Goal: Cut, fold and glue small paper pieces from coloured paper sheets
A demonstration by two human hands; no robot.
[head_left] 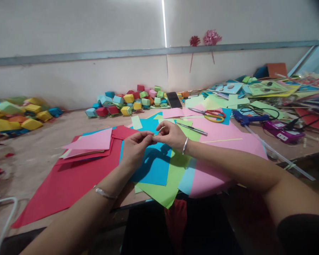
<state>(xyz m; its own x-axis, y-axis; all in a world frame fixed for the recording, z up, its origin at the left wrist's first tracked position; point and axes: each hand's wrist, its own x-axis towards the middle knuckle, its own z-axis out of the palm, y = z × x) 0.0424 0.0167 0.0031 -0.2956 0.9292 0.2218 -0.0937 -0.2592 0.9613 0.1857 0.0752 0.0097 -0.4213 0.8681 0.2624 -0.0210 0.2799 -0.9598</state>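
Note:
My left hand (136,147) and my right hand (171,134) meet fingertip to fingertip above a blue paper sheet (155,170). Both are closed in a pinch. Between them shows a tiny pale yellowish edge, too small and too covered by the fingers to name. Under the blue sheet lies a lime green sheet (172,189). Beside my right hand rests a slim dark and silver pen-like tool (192,128). Red-and-yellow-handled scissors (215,116) lie just beyond it. Left of my left hand, a pink paper piece (95,140) tops a small paper stack on a red sheet (77,184).
Piles of coloured paper cubes (127,100) line the wall, with more cubes (23,115) at far left. A phone (173,100) lies behind. To the right are a blue glue gun (250,117), a purple power strip (283,131) and heaped paper cards (271,86). A white cable (14,209) hangs front left.

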